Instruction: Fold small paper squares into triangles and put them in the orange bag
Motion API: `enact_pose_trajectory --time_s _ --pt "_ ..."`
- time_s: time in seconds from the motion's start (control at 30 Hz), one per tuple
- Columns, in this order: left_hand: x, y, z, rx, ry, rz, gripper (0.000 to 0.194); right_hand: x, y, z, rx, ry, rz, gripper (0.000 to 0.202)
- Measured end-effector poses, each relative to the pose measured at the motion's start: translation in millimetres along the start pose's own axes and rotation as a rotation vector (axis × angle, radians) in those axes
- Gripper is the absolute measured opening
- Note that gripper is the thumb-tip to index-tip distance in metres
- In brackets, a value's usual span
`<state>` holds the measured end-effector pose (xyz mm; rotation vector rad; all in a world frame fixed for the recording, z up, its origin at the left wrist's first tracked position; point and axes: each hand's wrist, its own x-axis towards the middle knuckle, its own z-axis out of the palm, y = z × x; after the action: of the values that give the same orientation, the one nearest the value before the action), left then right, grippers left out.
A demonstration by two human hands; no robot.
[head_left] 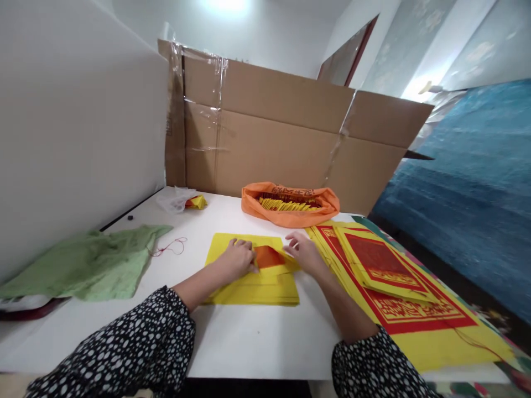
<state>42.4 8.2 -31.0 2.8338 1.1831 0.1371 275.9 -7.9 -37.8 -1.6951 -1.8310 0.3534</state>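
Note:
A partly folded yellow paper sheet with a red inner face (pixel 267 256) lies on a stack of yellow paper sheets (pixel 257 294) in front of me. My left hand (pixel 238 258) is closed over the sheet's left end, its fingers curled and its thumb along the lower fold. At the sheet's right end, my right hand (pixel 305 251) hovers with fingers bent and apart, beside a raised flap. Whether its thumb touches that flap, I cannot tell. Right of it lie large yellow sheets with red print (pixel 427 326), with smaller printed sheets (pixel 384 262) on top.
Behind the stack, an orange bag (pixel 290 218) holds many folded yellow and red papers (pixel 286 204). A cardboard wall (pixel 265 138) stands along the white table's (pixel 265 348) back. At left are a green cloth (pixel 91 265), red string (pixel 172 249) and a clear plastic bag (pixel 176 199).

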Motion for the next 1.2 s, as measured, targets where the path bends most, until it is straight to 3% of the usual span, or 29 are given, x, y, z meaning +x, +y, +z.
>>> enact_pose_trajectory --time_s 0.07,0.17,0.27,0.33,0.37,0.43,0.53,0.63,0.73,0.8,0.9,1.07,1.2 --pt "3.5 -6.4 12.7 -0.157 0.064 -0.004 0.036 5.2 13.0 8.6 -0.089 -0.158 0.011 0.039" --pt "3.7 -16.7 30.9 -0.329 0.129 0.012 0.061 2.3 21.6 21.2 -0.175 -0.192 -0.028 0.04" --pt "3.3 -19.2 37.8 -0.411 0.153 0.036 0.085 -4.5 15.1 21.4 -0.184 -0.143 -0.077 0.018" --pt "3.6 -15.7 34.8 -0.414 0.207 0.029 0.097 -10.5 6.1 15.7 -0.185 -0.031 -0.164 0.004" --pt "3.6 -13.3 31.5 -0.388 0.25 0.016 0.1 -14.3 1.5 12.2 -0.18 0.046 -0.224 0.007" --pt "1.8 -9.2 23.2 -0.283 0.351 -0.008 0.093 -24.1 -5.6 5.9 -0.158 0.189 -0.377 0.01" --pt "-8.1 -9.5 14.8 -0.102 0.399 0.106 0.051 -42.6 -7.0 2.1 -0.16 0.279 -0.609 0.013" --pt "-25.0 -16.9 21.9 -0.079 0.295 0.281 0.032 -59.9 2.9 8.1 -0.225 0.179 -0.762 0.021" --pt "-40.2 -23.5 37.5 -0.194 0.207 0.292 0.035 -68.0 14.9 19.2 -0.239 0.041 -0.845 0.028" --pt "-45.3 -23.0 43.0 -0.289 0.171 0.241 0.039 -65.0 17.7 24.6 -0.22 -0.02 -0.841 0.028" --pt "-43.5 -13.7 39.3 -0.472 0.167 0.128 0.039 -46.8 9.8 25.4 -0.215 -0.072 -0.696 0.019" --pt "-27.4 1.4 29.5 -0.821 0.357 -0.259 0.036 -9.3 -16.2 24.8 -0.193 -0.126 -0.461 0.022" --pt "-20.9 -0.3 31.5 -0.787 0.337 -0.342 0.042 -9.4 -21.6 38.9 -0.139 -0.137 -0.404 0.027"
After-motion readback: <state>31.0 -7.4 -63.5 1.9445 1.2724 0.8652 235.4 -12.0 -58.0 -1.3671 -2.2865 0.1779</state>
